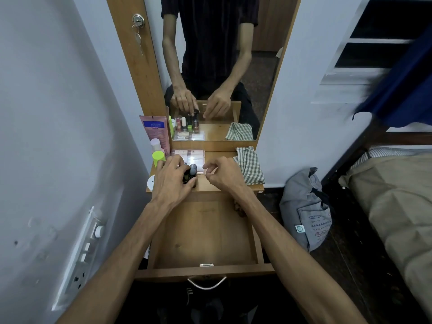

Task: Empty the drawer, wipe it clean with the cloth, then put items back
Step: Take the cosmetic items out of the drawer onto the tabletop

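The wooden drawer [203, 235] is pulled out below the dresser shelf [208, 183], and its bare floor shows. My left hand [173, 178] grips a cluster of small dark-capped bottles [190, 174] standing on the shelf. My right hand [222, 175] hovers just to their right with fingers loosely curled, holding nothing. A green-and-white checked cloth [250, 166] lies crumpled on the shelf's right end, beside my right hand. A clear flat packet [189, 156] lies behind the bottles.
A lime-capped bottle [158, 157], a pink-capped bottle [155, 143] and a pink sachet [155, 129] stand at the shelf's left. A mirror [215, 66] rises behind. A grey bag [306, 209] and a bed [392, 206] are to the right, a switchboard [81, 256] on the left wall.
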The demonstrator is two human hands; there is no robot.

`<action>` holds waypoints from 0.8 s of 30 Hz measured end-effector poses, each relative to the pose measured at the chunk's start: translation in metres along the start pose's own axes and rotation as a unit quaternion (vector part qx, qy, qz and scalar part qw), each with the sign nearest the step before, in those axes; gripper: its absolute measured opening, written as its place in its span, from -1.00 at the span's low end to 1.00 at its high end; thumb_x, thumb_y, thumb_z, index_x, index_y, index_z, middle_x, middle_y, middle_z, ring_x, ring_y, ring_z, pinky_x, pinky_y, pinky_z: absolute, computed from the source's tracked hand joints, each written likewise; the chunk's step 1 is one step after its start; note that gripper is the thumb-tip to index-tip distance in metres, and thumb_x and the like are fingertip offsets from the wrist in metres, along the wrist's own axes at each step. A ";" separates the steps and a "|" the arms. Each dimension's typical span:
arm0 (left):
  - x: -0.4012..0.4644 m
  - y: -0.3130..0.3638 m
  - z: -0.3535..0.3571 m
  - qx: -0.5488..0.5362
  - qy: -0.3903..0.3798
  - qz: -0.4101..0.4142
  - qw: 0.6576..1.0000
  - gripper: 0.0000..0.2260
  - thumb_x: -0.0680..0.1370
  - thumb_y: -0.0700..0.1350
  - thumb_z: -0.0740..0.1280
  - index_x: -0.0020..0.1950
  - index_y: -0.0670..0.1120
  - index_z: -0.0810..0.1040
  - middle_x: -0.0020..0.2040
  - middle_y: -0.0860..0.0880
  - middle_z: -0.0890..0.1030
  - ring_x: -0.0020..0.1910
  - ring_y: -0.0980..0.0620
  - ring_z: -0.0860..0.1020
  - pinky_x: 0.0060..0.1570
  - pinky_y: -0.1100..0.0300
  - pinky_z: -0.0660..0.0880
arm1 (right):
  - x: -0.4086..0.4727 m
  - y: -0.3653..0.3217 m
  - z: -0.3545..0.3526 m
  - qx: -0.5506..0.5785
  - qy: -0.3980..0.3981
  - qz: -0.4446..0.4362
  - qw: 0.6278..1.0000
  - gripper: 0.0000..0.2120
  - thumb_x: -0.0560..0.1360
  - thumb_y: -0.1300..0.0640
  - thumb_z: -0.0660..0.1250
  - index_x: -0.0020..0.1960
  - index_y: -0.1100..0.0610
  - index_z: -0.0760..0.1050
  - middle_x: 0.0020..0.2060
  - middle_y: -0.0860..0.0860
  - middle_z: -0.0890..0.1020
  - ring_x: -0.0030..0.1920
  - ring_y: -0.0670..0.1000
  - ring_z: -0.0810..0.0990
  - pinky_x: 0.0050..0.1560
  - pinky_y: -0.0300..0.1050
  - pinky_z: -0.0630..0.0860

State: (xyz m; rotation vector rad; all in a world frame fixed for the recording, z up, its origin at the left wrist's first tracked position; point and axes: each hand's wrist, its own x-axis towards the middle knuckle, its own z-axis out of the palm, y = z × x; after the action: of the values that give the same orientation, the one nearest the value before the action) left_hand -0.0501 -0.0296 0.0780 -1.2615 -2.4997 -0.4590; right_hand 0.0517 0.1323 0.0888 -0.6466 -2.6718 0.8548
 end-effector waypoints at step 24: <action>-0.048 0.094 0.042 -0.105 0.059 0.091 0.989 -0.90 0.47 -0.10 0.41 -0.08 -0.10 0.60 -0.14 -0.01 0.55 -0.14 0.00 0.46 -0.11 0.09 0.38 | -0.117 0.099 -0.014 -0.059 0.005 0.150 0.987 -0.79 0.46 0.07 0.42 0.08 -0.02 0.70 -0.09 -0.12 0.74 -0.02 -0.03 0.67 -0.07 -0.19 0.46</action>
State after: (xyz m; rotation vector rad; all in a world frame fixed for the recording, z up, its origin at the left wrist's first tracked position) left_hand 0.0486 0.0067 0.0344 -1.4786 -2.2607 -0.7429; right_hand 0.1908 0.1543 0.0277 -1.0990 -2.6711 0.7636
